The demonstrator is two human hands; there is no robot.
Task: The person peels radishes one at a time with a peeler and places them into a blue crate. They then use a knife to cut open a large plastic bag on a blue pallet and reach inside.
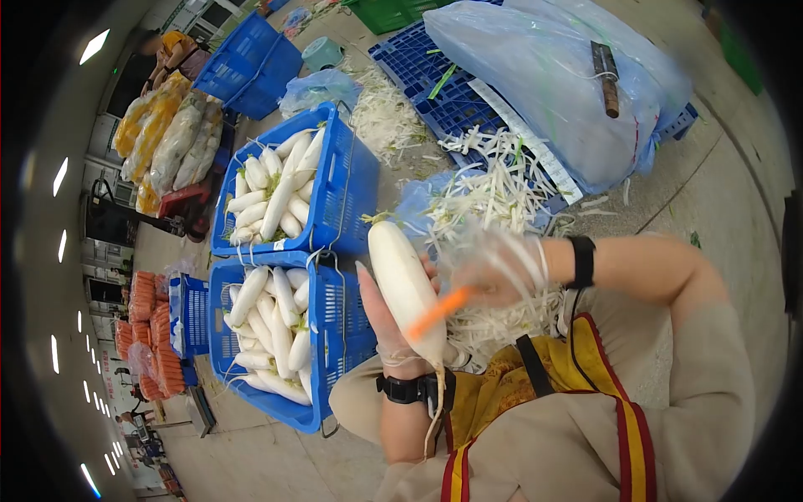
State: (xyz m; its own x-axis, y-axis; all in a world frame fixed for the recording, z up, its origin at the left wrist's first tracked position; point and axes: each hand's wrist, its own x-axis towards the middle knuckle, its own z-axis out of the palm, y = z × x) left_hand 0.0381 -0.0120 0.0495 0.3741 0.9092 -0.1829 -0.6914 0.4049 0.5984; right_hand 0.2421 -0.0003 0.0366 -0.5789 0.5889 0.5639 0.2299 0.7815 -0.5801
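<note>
My left hand [385, 325], in a thin clear glove, is wrapped around a large white daikon radish [401, 272]. The radish slants in front of me, its leafy stub at the top and its long thin root hanging down over my left wrist. My right hand [500, 266], gloved and smeared by motion, is closed on an orange-handled peeler [439, 311]. The peeler lies across the lower part of the radish, and its blade cannot be made out. Beneath my hands lies a heap of white peel strips [493, 197].
Two blue crates [345, 180] [339, 309] of daikons stand to the left. A knife [606, 79] rests on a blue plastic bag [527, 58] over a blue pallet [410, 63]. Farther off are filled sacks [180, 138], bagged carrots [163, 335] and a person [176, 54].
</note>
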